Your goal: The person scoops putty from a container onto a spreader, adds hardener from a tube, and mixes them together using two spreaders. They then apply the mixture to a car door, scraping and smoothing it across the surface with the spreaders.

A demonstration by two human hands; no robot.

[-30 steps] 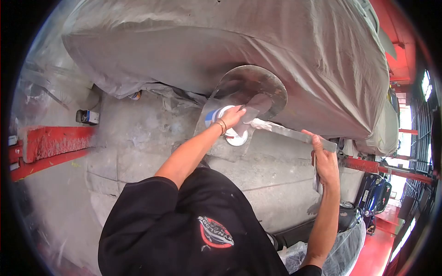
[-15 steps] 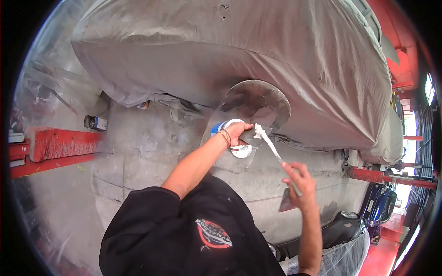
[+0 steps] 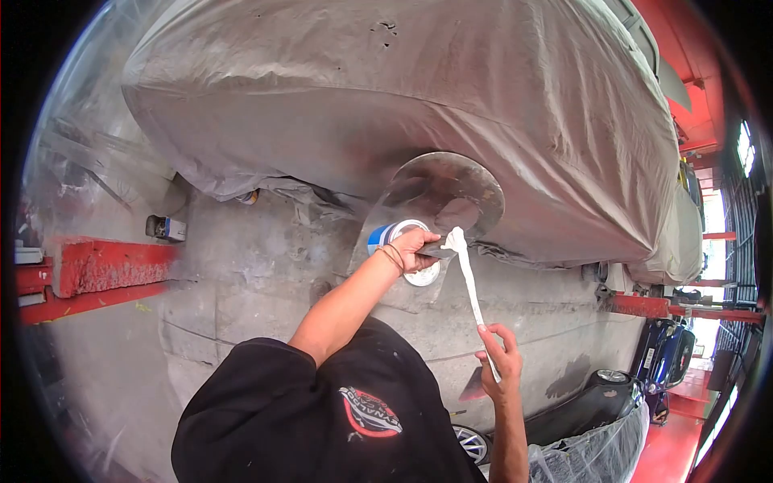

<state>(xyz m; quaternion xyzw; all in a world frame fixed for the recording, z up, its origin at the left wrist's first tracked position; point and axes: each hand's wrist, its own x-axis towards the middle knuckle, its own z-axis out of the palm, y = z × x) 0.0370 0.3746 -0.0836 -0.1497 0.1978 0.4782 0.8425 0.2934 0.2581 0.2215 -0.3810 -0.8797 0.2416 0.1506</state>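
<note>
My left hand (image 3: pixel 414 248) grips a dark flat plate (image 3: pixel 436 249) just in front of a white and blue can (image 3: pixel 386 234). My right hand (image 3: pixel 501 358) is closed on a long white-coated stick (image 3: pixel 470 290). White paste (image 3: pixel 456 240) covers the stick's far end, which meets the plate's right edge. A second flat dark blade (image 3: pixel 473 386) also shows at my right hand, partly hidden by the fingers. The white lid or rim (image 3: pixel 422 274) lies under my left hand. Behind the hands is a round grey disc-like surface (image 3: pixel 459 189).
A grey cloth cover (image 3: pixel 338 113) drapes a large vehicle-like shape ahead. Red lift beams stand left (image 3: pixel 113 266) and right (image 3: pixel 644 306). A small box (image 3: pixel 167 228) sits on the floor at left. A dark car part (image 3: pixel 588 410) and a blue car (image 3: pixel 664 354) are at lower right.
My right hand has moved down and left, and the stick now stands more upright. The plate in my left hand has tilted and shows more edge-on.
</note>
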